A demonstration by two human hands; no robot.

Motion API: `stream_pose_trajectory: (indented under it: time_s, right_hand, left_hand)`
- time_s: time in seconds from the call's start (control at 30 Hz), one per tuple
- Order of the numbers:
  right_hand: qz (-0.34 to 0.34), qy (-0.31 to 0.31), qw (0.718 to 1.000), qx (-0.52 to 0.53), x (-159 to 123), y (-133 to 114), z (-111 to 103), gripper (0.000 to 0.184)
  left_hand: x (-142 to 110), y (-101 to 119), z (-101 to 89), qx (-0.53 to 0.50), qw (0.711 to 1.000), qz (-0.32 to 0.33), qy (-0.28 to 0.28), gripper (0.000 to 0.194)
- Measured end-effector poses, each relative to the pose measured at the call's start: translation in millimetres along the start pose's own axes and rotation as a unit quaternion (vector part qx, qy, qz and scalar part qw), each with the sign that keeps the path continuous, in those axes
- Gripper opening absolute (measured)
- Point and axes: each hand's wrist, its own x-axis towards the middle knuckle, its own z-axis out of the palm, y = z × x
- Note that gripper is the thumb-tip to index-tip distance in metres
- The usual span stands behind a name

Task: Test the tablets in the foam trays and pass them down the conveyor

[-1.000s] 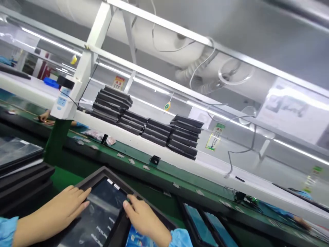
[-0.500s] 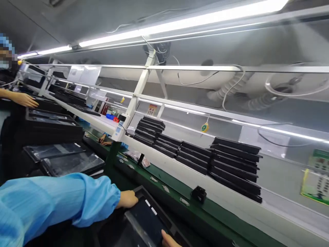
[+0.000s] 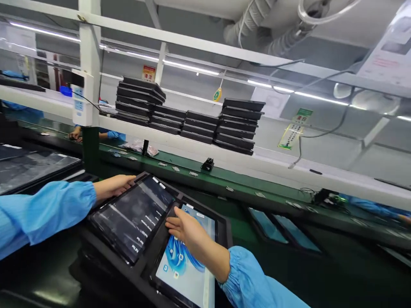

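While a long white shelf slants across the view above a green bench, stacks of slim black cases stand along it, beyond the hands. Nearer, a black tray sits tilted in view with two tablets side by side in it: the dark-screened tablet in the left compartment, the blue-wallpaper tablet in the right. Two more tablets lie on the bench, right of the tray. The right hand blocks part of the blue-wallpaper tablet, palm and loosely spread fingers over its upper left side, holding nothing visible; contact is unclear. The left hand is at the tray's far left corner, beside the dark-screened tablet's upper edge; its grip cannot be told. A small black holder stands farther back, below the shelf.
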Motion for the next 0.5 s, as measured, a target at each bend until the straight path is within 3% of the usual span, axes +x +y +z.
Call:
stream_pose_trajectory:
  time_s: [0.13,0.23,0.37,0.43,0.5]
  right_hand:
    - [-0.102,0.003,0.995,-0.005,-20.0,-6.7,-24.2,0.052]
    - [-0.208,0.001,0.976,-0.067,-41.4,-12.3,-50.3,0.062]
    - [-0.25,0.085,0.946,-0.189,-69.8,-10.2,-83.3,0.055]
    - [-0.236,0.132,0.929,-0.254,-80.3,-2.4,-97.0,0.049]
    - [-0.23,0.164,0.908,-0.31,-88.0,9.0,-107.9,0.045]
  left_hand:
    - [-15.9,-12.2,-15.2,-0.072,0.997,-0.022,-0.013,0.023]
    - [-33.3,-24.5,-18.1,-0.121,0.992,-0.037,-0.008,0.013]
    - [-52.4,-33.7,-20.8,-0.16,0.986,-0.04,-0.02,0.026]
    - [-57.0,-33.8,-26.7,-0.129,0.992,-0.003,-0.017,0.035]
    - [-60.1,-31.5,-37.2,-0.013,0.993,0.111,0.027,0.044]
